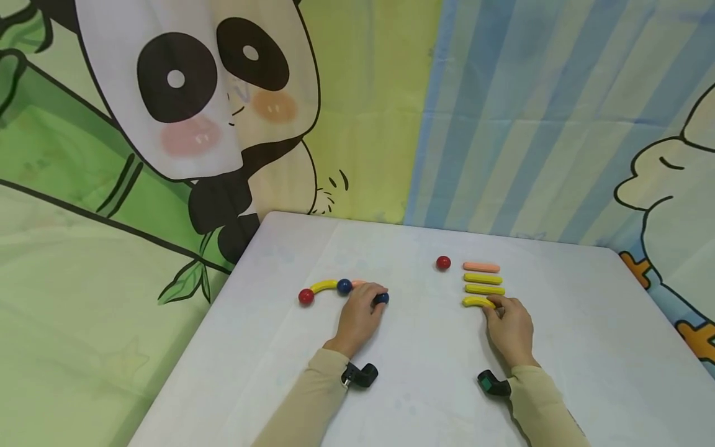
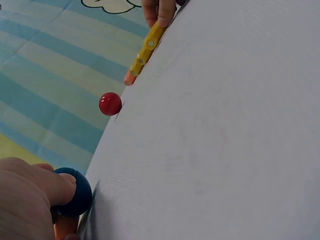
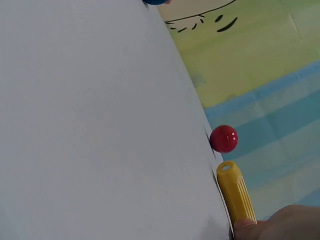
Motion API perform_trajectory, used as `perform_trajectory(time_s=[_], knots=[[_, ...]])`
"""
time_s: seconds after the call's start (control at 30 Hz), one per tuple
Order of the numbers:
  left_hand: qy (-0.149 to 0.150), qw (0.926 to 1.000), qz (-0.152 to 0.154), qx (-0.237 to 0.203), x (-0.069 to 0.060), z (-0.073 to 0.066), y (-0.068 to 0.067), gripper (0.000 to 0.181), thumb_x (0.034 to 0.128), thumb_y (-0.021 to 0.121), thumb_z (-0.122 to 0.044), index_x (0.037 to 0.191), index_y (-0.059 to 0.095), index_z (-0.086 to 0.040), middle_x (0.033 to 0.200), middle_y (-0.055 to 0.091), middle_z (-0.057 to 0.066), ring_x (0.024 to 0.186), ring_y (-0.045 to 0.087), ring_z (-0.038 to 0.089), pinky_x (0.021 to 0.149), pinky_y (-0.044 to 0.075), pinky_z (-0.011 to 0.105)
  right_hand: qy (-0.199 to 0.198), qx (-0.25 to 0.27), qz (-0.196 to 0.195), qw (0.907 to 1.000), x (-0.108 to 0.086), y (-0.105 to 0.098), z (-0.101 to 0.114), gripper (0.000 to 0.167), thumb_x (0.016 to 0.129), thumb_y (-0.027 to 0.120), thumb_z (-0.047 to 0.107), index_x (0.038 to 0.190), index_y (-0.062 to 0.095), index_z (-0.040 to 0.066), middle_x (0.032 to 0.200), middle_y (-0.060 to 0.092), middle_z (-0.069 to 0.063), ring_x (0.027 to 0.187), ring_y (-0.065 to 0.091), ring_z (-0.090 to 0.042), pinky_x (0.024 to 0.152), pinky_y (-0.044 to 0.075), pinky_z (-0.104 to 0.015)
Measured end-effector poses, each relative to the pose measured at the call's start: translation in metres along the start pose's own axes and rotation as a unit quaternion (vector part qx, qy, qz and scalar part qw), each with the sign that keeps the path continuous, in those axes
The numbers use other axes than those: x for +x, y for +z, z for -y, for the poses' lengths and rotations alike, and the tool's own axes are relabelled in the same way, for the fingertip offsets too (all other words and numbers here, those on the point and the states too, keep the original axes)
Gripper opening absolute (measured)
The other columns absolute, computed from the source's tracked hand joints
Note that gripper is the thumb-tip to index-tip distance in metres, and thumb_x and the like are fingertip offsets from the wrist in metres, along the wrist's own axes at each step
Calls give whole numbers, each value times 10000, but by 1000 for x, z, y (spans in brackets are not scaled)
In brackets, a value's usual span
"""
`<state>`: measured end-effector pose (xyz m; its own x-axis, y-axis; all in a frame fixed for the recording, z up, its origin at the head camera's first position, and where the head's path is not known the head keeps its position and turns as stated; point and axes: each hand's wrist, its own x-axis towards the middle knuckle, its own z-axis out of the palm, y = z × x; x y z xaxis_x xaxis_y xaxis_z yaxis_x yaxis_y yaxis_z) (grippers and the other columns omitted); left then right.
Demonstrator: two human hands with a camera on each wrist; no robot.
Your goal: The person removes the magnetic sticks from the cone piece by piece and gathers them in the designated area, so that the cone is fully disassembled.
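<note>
My left hand (image 1: 357, 316) grips a dark blue ball (image 2: 79, 197) between thumb and fingers at the right end of a joined chain. From the left, that chain shows a red ball (image 1: 306, 297), a curved yellow stick (image 1: 324, 285), another blue ball (image 1: 344, 286) and an orange stick (image 1: 358, 283), partly hidden by the hand. On the right, my right hand (image 1: 511, 326) pinches the right end of a curved yellow stick (image 1: 473, 301) that lies on the table. A hole shows in this stick's free end in the right wrist view.
Behind the pinched stick lie two straight yellow sticks (image 1: 483, 290) and a straight orange stick (image 1: 481, 267), roughly parallel. A loose red ball (image 1: 444, 263) sits left of them. The white table (image 1: 424, 372) meets a printed cloth backdrop (image 1: 368, 112) at its far edge.
</note>
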<state>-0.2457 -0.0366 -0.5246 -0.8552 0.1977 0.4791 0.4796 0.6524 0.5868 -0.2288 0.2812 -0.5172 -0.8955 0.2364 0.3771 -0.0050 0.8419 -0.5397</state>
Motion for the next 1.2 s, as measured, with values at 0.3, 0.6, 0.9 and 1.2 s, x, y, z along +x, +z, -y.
perform_trajectory(time_s=[0.3,0.6,0.9,1.2], knots=[[-180,9997,157,-28,0,-2,0,271,898,694,-93,1158,658,-160,1185,639,-24,1183,539,148,1013,435,308,258,48,-51,9996,-1,-4,-9,243,912,667,98,1132,684,-5,1040,607,-212,923,565,-371,789,416,-496],[-206,9992,65,-336,1,-1,1,253,903,695,-113,1153,675,-152,1182,652,-28,1180,552,139,1002,446,306,328,140,-209,9991,-1,-2,-13,269,917,659,84,1164,661,-25,1078,589,-236,968,560,-397,832,423,-533],[-58,9916,-848,-979,1,-3,-2,180,924,643,-70,1095,688,-105,1115,672,-10,988,636,116,825,532,264,617,834,-731,9919,-2,-7,-7,279,932,610,172,1145,690,11,1062,564,-178,974,521,-346,817,381,-436],[-357,9790,-1989,262,7,10,-11,192,854,658,31,1028,719,-21,1150,671,140,1255,520,378,1097,280,601,-547,1190,-1599,9784,-3,1,0,93,885,649,32,891,709,-38,859,617,-139,803,547,-254,735,359,-254]])
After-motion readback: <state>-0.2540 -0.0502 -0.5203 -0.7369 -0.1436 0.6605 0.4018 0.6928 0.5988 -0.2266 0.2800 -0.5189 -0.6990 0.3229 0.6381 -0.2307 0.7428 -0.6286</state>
